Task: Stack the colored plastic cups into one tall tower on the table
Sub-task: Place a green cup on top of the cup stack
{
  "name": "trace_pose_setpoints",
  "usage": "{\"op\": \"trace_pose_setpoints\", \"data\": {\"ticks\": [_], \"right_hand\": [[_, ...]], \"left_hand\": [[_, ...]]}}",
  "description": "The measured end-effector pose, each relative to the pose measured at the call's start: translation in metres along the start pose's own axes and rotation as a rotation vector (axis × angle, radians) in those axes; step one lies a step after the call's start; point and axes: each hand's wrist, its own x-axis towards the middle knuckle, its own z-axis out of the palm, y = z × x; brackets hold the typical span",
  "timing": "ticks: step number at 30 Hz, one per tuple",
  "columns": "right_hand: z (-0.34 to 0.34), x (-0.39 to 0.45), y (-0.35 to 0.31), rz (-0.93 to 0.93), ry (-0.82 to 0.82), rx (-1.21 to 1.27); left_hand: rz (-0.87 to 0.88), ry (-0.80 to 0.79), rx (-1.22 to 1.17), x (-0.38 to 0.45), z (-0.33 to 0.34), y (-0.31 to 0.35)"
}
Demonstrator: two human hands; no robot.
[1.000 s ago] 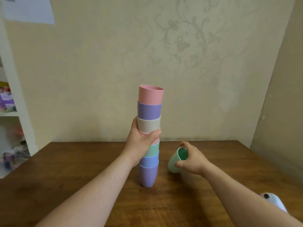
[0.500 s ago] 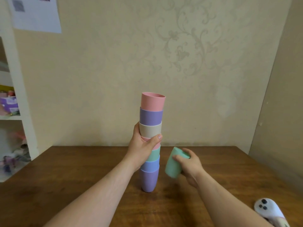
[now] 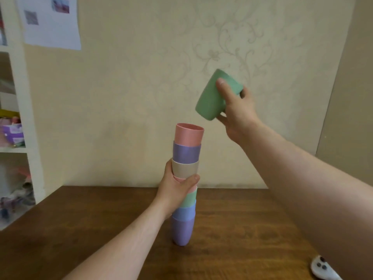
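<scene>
The right hand [image 3: 239, 116] was closed around a green cup [image 3: 214, 98], thumb across its near wall, the cup tilted with its base toward the lower left, held in the air above and to the right of the tower [image 3: 185, 182]. The left hand [image 3: 177, 190] gripped the tower at mid-height, below the beige cup [image 3: 185, 168]. Seven cups stood nested, open ends up, a pink cup [image 3: 188, 135] topmost, on the wooden table [image 3: 101, 229]. A white controller [image 3: 323, 269] lay at the table's near right.

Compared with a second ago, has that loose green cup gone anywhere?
Yes. The green cup has gone up from beside the foot of the tower to above and right of its pink top cup, held tilted in the right hand.
</scene>
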Motion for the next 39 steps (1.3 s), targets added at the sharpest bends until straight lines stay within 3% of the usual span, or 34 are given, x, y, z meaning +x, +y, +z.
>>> {"op": "trace_pose_setpoints", "data": {"ticks": [6, 12, 18, 31, 39], "right_hand": [[0.016, -0.020, 0.021, 0.083, -0.164, -0.121], [0.022, -0.019, 0.036, 0.027, -0.195, -0.226], [0.023, -0.031, 0.065, -0.039, -0.327, -0.396], [0.027, -0.035, 0.083, -0.042, -0.263, -0.323], [0.018, -0.040, 0.078, -0.042, -0.355, -0.356]], "left_hand": [[0.016, 0.000, 0.013, -0.001, 0.000, 0.002], [0.022, 0.010, 0.011, -0.001, 0.001, 0.003], [0.005, 0.034, 0.029, 0.000, 0.002, 0.004], [0.000, 0.041, 0.058, 0.002, 0.001, 0.001], [0.012, 0.060, 0.159, -0.001, 0.001, 0.001]]}}
